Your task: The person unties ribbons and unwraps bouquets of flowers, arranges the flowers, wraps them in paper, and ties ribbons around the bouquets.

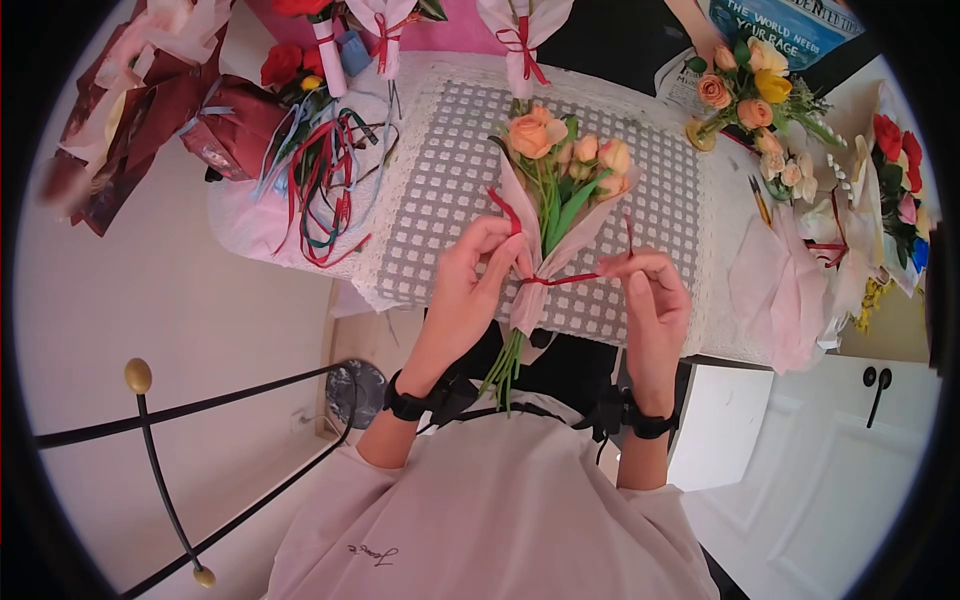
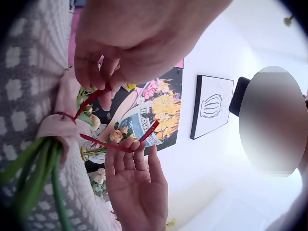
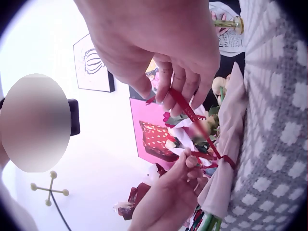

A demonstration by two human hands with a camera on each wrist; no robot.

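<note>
A small bouquet of peach roses (image 1: 537,132) with long green stems (image 1: 505,370) lies on a checked cloth, wrapped in pale pink paper (image 1: 588,232). Round the paper's narrow waist runs a red ribbon (image 1: 572,280), which the right wrist view shows to be printed with letters. My left hand (image 1: 468,275), to the left of the waist, pinches one ribbon end between thumb and fingers. On the other side, my right hand (image 1: 657,305) holds the other end among its fingers, that length drawn out sideways from the waist. A short tail stands up past the right fingers.
Loose ribbons (image 1: 325,190) lie left on the grey checked cloth (image 1: 420,215). Wrapped bouquets stand along the back, with dark red wrapping (image 1: 235,130) at left. A vase of peach and yellow roses (image 1: 755,115) is back right, near pink paper (image 1: 775,280). A black metal rail (image 1: 235,395) is lower left.
</note>
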